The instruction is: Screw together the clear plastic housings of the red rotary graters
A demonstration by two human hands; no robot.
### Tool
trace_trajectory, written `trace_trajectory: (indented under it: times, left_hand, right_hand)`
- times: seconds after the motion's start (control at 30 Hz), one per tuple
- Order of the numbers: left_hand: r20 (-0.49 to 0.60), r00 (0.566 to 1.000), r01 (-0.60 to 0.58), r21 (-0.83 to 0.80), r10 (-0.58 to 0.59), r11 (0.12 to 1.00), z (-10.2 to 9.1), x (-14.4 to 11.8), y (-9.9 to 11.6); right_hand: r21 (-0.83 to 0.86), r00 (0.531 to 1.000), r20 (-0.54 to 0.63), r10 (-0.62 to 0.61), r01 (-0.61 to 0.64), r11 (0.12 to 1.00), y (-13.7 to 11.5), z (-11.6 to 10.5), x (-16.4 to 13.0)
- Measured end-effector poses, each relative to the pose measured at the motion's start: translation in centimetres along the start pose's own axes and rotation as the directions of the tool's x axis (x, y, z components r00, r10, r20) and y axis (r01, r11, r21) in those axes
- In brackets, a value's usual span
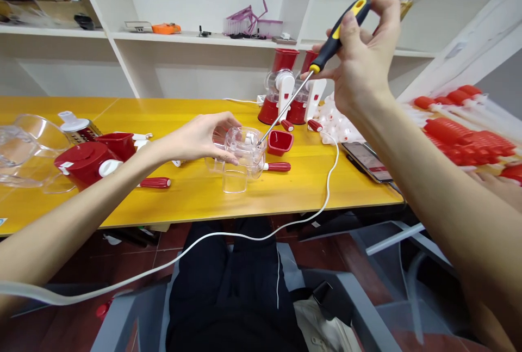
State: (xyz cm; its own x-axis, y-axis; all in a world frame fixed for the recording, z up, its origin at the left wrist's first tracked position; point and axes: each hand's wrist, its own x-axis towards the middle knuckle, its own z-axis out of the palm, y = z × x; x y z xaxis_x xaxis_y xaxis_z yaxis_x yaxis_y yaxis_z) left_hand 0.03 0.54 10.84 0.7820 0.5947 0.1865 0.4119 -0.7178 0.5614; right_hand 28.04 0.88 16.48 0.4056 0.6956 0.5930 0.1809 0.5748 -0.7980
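Holding screwdriver [322, 58] over yellow table [187, 199]; white shelves [187, 39] behind, reddish floor [361, 281] below

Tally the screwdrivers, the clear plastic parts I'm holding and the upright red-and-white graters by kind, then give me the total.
Screwdriver: 1
Held clear plastic part: 1
Upright red-and-white graters: 2
Total: 4
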Motion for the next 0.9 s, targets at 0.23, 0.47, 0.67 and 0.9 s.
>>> trace_trajectory:
  times: [0.23, 0.47, 0.67, 0.9]
  left_hand:
    - [-0.065, 0.997, -0.039, 0.036, 0.041, 0.999, 0.3, -0.1, -0.2]
    - [-0.131, 0.974, -0.148, 0.262, 0.187, 0.954, 0.5, -0.2, -1.0]
    - [-0.134, 0.949, -0.241, 0.266, 0.284, 0.933, 1.0, -0.9, -0.6]
    - [-0.116, 0.939, -0.292, 0.235, 0.325, 0.927, 1.2, -0.7, -1.1]
  right_hand:
    - [-0.040, 0.998, 0.047, 0.049, -0.047, 0.998, -1.4, 0.6, 0.3]
    - [-0.060, 0.996, 0.081, 0.021, -0.016, 0.998, -1.3, 0.9, 0.7]
    - [-0.080, 0.983, 0.172, -0.063, 0.077, 0.994, -1.6, 1.2, -0.5]
    - [-0.071, 0.966, 0.171, -0.192, 0.207, 0.976, -2.7, 0.3, -0.9]
